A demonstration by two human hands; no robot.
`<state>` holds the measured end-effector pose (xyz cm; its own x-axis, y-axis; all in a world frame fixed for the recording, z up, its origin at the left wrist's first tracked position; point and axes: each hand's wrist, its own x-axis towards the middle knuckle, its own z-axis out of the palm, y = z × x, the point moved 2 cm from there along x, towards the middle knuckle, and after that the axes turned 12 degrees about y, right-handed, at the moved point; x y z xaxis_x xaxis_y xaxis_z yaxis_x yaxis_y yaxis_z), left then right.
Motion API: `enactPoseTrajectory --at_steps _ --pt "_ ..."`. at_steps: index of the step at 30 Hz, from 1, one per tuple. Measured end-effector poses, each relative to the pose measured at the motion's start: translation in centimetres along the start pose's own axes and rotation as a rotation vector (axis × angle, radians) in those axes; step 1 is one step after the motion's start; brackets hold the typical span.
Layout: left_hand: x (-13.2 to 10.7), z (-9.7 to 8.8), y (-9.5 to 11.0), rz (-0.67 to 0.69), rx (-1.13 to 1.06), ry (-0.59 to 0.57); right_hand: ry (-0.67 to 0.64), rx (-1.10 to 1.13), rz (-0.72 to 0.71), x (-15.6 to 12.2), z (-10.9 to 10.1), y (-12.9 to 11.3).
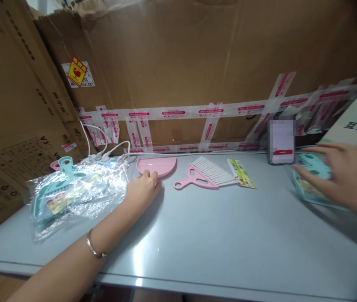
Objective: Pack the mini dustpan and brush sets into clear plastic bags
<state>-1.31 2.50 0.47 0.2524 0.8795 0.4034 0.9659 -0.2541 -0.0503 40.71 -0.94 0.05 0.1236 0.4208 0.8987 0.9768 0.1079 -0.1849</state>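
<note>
A cardboard box backs the desk. My left hand grasps the pink dustpan just ahead; the brush lies to its right, handle toward it. My right hand is released, spread at the green dustpan.

A grey table is spreading across the view; beyond its back edge a large cardboard box is rising, with red-and-white tape running across its lower part; a yellow-and-red fragile sticker is overlapping a white label on it; along the table's left edge a printed cardboard box is standing; white plugs are lying near the back left corner; a phone is standing at the back edge, towards the right corner, its screen glowing; a white panel is slanting beside that corner.
</note>
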Motion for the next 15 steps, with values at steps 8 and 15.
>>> enactPoseTrajectory --at_steps 8,15 --pt "1.2 -3.8 -4.0 0.007 -0.27 0.663 -0.302 0.381 -0.285 2.1 3.9 -13.4" --pt "1.5 -6.4 -5.4 0.118 -0.718 0.942 -0.139 0.542 -0.027 2.9 4.3 -15.4"
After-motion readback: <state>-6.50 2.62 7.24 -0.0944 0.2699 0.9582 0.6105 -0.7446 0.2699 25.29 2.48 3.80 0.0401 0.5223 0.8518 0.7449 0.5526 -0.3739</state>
